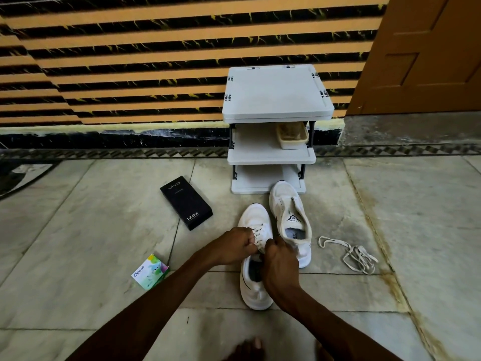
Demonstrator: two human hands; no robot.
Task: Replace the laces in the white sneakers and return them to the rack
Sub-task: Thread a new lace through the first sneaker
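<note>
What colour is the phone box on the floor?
The phone box is black; head view.

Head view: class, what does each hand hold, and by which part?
The left hand and right hand each pinch the lace of the nearer sneaker, near the top eyelets; lace ends hidden within each grip.

Tally of items in view. White sneakers: 2, near sneaker and far sneaker. Laces: 2, threaded lace and loose lace. Shoe rack: 1, with 3 shelves. Tub: 1. Boxes: 2, black box and small green box. Hands: 2, left hand and right hand. Door: 1.
</note>
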